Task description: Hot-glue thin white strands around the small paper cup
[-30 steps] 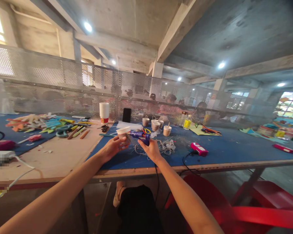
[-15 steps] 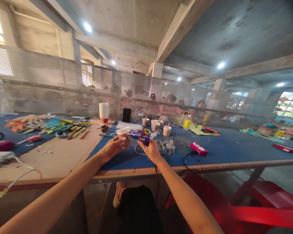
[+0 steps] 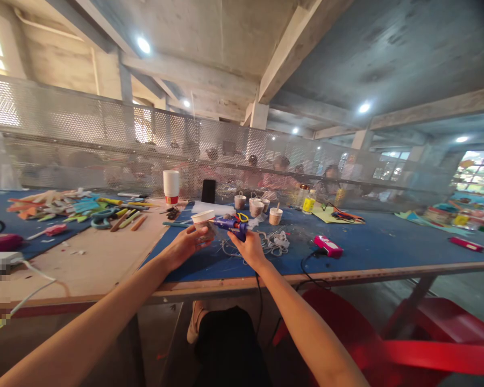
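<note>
My left hand point(image 3: 190, 242) is closed around a paper cup point(image 3: 204, 216), whose white rim shows above the fingers. The lower part of the cup looks brownish and is partly hidden by my hand. In my right hand point(image 3: 250, 246) is a blue glue gun point(image 3: 230, 224), held by its handle, with its nozzle pointing left at the side of the cup. Whether the nozzle touches the cup, I cannot tell. Beneath and right of the glue gun lies a tangle of pale cord point(image 3: 272, 244). Just behind it are yellow-handled scissors point(image 3: 242, 217).
Several small cups point(image 3: 257, 206) stand behind my hands, near a yellow bottle point(image 3: 308, 202). A stack of paper cups point(image 3: 171, 185) and a black phone point(image 3: 208, 191) are further back. At right lies a pink box point(image 3: 328, 245) with a cable. Red chairs point(image 3: 439, 344) stand below the table.
The view has shifted very slightly. Both hands keep their grips, with the cup and glue gun in nearly the same place.
</note>
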Available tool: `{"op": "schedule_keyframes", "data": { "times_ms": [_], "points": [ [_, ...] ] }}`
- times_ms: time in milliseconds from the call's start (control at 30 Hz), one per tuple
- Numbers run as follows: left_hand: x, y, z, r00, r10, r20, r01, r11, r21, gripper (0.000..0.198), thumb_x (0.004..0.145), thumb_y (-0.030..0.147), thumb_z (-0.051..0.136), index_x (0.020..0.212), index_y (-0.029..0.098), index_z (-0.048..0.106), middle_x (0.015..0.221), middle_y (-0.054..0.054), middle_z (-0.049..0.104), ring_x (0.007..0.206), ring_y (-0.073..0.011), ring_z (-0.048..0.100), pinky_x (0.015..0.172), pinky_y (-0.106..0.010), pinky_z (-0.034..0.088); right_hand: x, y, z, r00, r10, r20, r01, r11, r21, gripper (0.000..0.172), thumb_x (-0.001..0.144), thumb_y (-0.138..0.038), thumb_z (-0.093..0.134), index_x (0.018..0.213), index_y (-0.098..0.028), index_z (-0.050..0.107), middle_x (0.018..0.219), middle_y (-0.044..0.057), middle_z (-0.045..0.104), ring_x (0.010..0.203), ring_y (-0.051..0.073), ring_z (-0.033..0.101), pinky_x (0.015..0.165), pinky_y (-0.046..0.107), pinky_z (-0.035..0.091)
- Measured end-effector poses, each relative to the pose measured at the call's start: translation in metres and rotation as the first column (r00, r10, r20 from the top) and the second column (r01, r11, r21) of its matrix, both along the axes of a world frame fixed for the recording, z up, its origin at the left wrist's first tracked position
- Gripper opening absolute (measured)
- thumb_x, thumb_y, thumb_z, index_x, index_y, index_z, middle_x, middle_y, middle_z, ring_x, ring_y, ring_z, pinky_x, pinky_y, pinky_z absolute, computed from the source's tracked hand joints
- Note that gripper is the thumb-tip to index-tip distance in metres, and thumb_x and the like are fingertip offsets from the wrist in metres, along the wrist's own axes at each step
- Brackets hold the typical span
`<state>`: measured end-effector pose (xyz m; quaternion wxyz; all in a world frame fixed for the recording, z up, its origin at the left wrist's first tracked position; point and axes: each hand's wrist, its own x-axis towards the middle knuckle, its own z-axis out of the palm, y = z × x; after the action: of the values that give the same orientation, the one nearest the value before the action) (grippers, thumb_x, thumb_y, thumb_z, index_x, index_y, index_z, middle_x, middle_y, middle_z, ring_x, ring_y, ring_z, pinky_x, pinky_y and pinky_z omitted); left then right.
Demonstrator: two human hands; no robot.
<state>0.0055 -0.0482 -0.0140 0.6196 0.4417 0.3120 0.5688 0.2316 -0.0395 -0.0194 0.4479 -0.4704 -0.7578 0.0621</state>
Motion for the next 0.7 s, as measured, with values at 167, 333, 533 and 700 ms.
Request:
{"op": "schedule_keyframes", "data": {
  "times_ms": [167, 333, 533, 700],
  "points": [
    [-0.0007, 0.0013, -0.0006, 1.0, 0.0, 0.006, 0.0, 1.0, -0.002, 0.043, 0.077, 0.018, 0.081, 0.118, 0.016, 0.07, 0.114, -0.013, 0.076, 0.089, -0.0225, 0.076, 0.079, -0.03, 0.062, 0.0001, -0.0003, 0.0003, 1.0, 0.008, -0.013, -0.008, 1.0, -0.006, 0.033, 0.092, -0.048, 0.062, 0.102, -0.02, 0.076, 0.091, 0.008, 0.079, 0.085, 0.023, 0.074, 0.078, 0.026, 0.051],
    [-0.001, 0.0011, -0.0003, 1.0, 0.003, 0.009, -0.003, 1.0, -0.011, 0.04, 0.077, 0.018, 0.081, 0.115, 0.014, 0.07, 0.112, -0.014, 0.077, 0.089, -0.0227, 0.076, 0.08, -0.031, 0.062, 0.0008, 0.0005, -0.0003, 1.0, -0.011, -0.006, 0.011, 1.0, 0.009, 0.033, 0.091, -0.047, 0.063, 0.101, -0.019, 0.076, 0.089, 0.009, 0.079, 0.084, 0.024, 0.074, 0.077, 0.026, 0.051],
    [0.0011, -0.0008, 0.0016, 1.0, 0.027, 0.008, -0.027, 0.999, -0.033, 0.037, 0.076, 0.016, 0.081, 0.111, 0.014, 0.071, 0.107, -0.012, 0.078, 0.086, -0.022, 0.076, 0.078, -0.03, 0.062, 0.0008, 0.0032, -0.0027, 0.999, 0.008, -0.047, -0.004, 0.996, 0.087, 0.027, 0.09, -0.042, 0.067, 0.096, -0.018, 0.077, 0.083, 0.009, 0.079, 0.078, 0.024, 0.075, 0.072, 0.025, 0.051],
    [0.0011, -0.0012, 0.002, 1.0, 0.019, 0.011, -0.019, 0.999, -0.028, 0.037, 0.076, 0.016, 0.081, 0.112, 0.014, 0.071, 0.106, -0.012, 0.078, 0.086, -0.0217, 0.076, 0.078, -0.03, 0.062, 0.0012, 0.006, -0.005, 0.998, 0.013, -0.059, -0.006, 0.992, 0.127, 0.027, 0.089, -0.042, 0.068, 0.098, -0.017, 0.077, 0.083, 0.01, 0.079, 0.078, 0.024, 0.075, 0.071, 0.025, 0.051]
  ]
}}
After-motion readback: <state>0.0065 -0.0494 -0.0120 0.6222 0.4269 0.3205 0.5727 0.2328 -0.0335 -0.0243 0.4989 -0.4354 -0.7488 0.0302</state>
